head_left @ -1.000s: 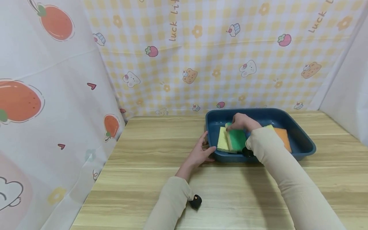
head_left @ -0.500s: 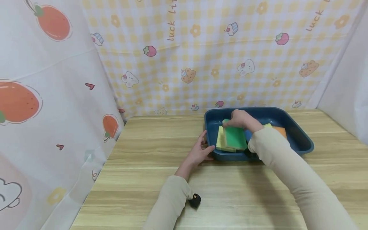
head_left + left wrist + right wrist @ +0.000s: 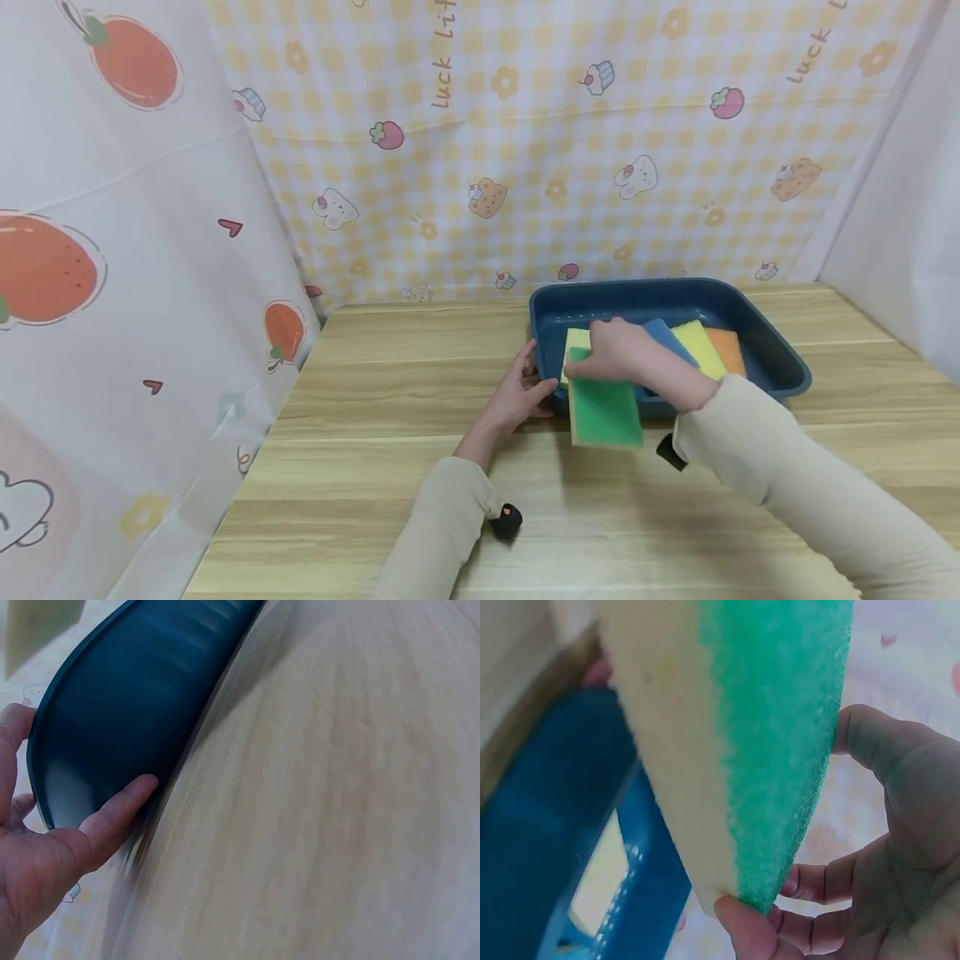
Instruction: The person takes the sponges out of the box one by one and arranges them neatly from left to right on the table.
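A sponge with a green scouring face and a cream foam side hangs tilted over the near rim of the dark blue plastic basin. My right hand pinches it by its upper edge. In the right wrist view, fingers grip an edge of this sponge. At the basin's near left corner, my left hand rests against the outside with spread fingers. The left wrist view has its fingertips touching the basin wall. The right hand partly hides the basin's contents.
Inside the basin lie a pale yellow sponge, a blue sponge, a yellow sponge and an orange sponge. The basin stands on a wood-grain table, near a patterned cloth behind it.
My right hand has lifted the green sponge out of the basin and brought it toward me over the near rim. The left hand stays at the basin corner.
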